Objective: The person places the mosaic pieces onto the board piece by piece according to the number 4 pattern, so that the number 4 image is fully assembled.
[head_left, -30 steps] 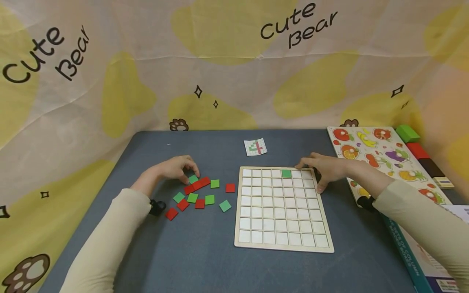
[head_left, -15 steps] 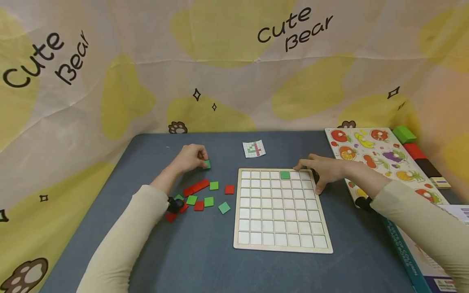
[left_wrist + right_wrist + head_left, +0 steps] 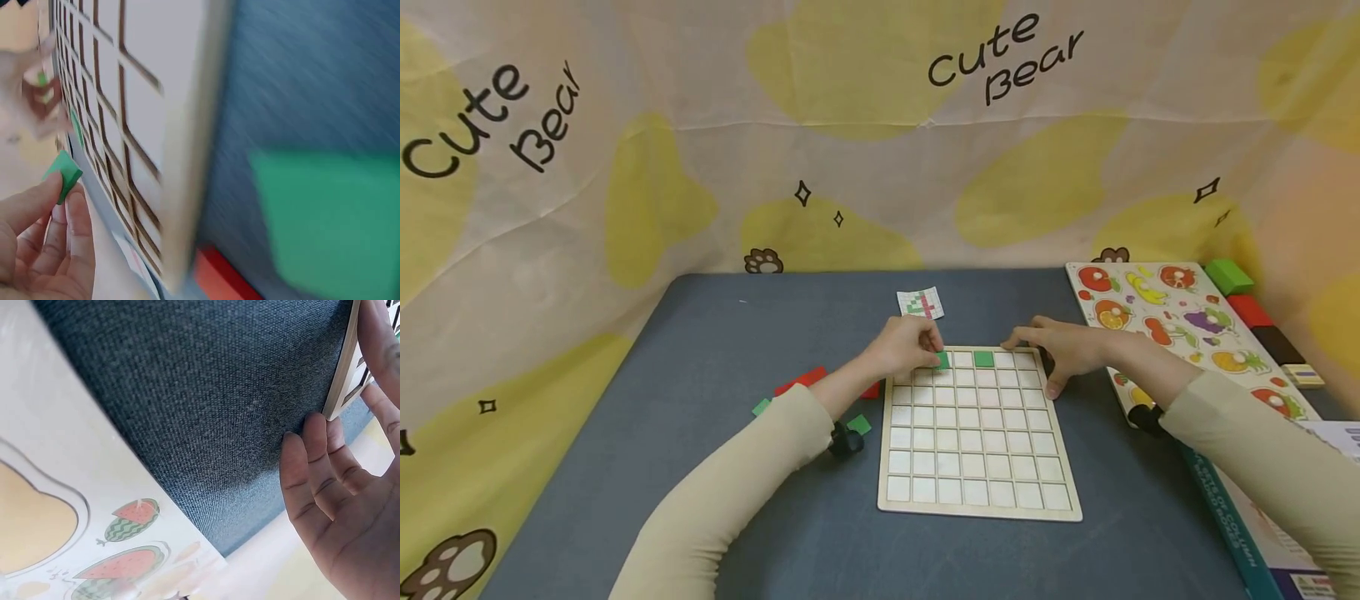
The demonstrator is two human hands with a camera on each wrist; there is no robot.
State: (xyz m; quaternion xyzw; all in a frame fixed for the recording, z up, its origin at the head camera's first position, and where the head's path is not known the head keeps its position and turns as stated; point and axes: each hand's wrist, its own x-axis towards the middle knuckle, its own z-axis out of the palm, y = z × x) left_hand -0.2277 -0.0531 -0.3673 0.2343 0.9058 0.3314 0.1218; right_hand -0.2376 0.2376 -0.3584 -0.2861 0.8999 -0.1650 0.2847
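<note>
My left hand (image 3: 931, 352) pinches a small green square tile (image 3: 942, 361) between thumb and forefinger, just over the top row of the white wooden grid board (image 3: 977, 467). The left wrist view shows the same tile (image 3: 63, 175) at my fingertips (image 3: 44, 200) beside the board's edge (image 3: 187, 156). Another green tile (image 3: 983, 359) sits in a top-row cell two cells to the right. My right hand (image 3: 1043, 352) rests on the board's far right corner, fingers relaxed. In the right wrist view these fingers (image 3: 325, 487) touch the board corner (image 3: 344, 375).
Loose red tiles (image 3: 801, 379) and green tiles (image 3: 859, 425) lie left of the board, partly hidden by my left arm. A small pattern card (image 3: 921, 303) lies behind the board. A fruit puzzle (image 3: 1180, 325), coloured blocks (image 3: 1234, 273) and a box (image 3: 1262, 533) fill the right side.
My left hand lifted a green tile from the loose pile and carried it right, to the board's top row. The right hand stayed on the board's corner.
</note>
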